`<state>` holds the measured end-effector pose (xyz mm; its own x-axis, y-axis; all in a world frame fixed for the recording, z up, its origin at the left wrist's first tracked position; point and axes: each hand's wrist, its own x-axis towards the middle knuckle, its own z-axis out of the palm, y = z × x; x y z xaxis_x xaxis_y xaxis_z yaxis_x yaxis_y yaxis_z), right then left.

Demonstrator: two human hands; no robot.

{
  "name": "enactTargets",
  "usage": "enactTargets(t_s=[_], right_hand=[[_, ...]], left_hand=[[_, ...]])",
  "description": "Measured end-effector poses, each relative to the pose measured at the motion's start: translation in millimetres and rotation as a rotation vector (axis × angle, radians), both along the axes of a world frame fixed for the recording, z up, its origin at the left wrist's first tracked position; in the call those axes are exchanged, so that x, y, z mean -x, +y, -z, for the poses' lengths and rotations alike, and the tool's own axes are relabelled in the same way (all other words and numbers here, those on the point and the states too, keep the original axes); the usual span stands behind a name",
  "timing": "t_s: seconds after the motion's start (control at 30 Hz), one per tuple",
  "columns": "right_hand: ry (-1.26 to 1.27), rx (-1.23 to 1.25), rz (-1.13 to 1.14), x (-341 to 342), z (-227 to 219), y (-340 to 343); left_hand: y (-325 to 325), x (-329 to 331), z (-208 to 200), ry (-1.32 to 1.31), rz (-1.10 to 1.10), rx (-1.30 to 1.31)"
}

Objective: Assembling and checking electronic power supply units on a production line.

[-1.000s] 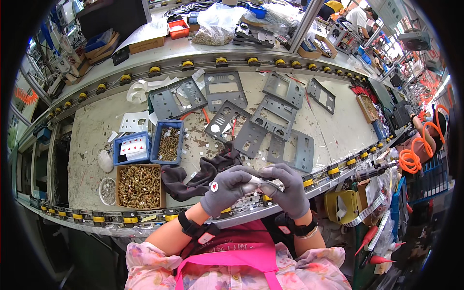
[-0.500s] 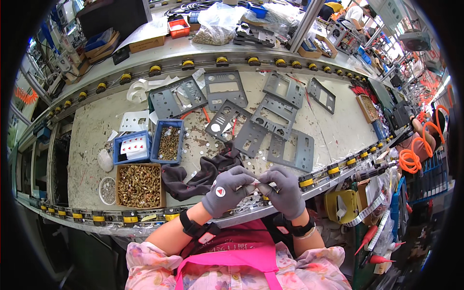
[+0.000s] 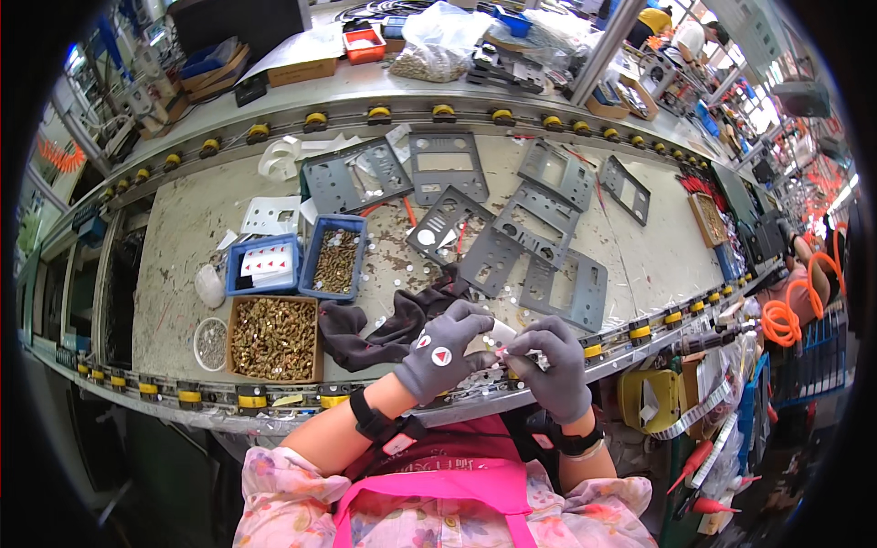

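My left hand (image 3: 446, 354), in a grey glove, is bent round a small white piece that looks like label paper (image 3: 502, 331). Two round white stickers with red triangles are stuck on the back of this glove, one of them (image 3: 441, 356) near the knuckles. Close on its right, my gloved right hand (image 3: 554, 367) has thumb and forefinger pinched at a tiny red-and-white bit (image 3: 501, 351), seemingly a sticker; the fingertips partly hide it. Both hands are above the bench's near rail. A dark crumpled cloth (image 3: 388, 329) lies beside my left hand.
Several grey metal panels (image 3: 534, 224) with cut-outs lie across the bench. Left stand a box of brass fittings (image 3: 318, 356), a blue bin of brass parts (image 3: 363, 265), a blue bin with sticker sheets (image 3: 236, 265) and a white tub (image 3: 197, 345). Yellow rollers line the near rail (image 3: 402, 399).
My hands have moved slightly apart, and the left has turned so that the white piece shows between them. A second sticker on the left glove has come into view. The whole view has shifted slightly.
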<state>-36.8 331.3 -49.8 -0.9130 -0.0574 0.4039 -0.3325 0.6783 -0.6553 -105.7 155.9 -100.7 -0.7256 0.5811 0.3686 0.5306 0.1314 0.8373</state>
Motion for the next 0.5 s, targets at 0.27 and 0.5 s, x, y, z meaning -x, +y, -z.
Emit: enactTargets(t_s=[0.27, 0.5], right_hand=[[-0.137, 0.070, -0.315, -0.1, -16.5, -41.3], [0.055, 0.016, -0.051, 0.1, 3.5, -53.3]], left_hand=[[0.8, 2.3, 12.3, 0.027, -0.147, 0.163], [1.3, 5.4, 16.2, 0.019, -0.123, 0.119]])
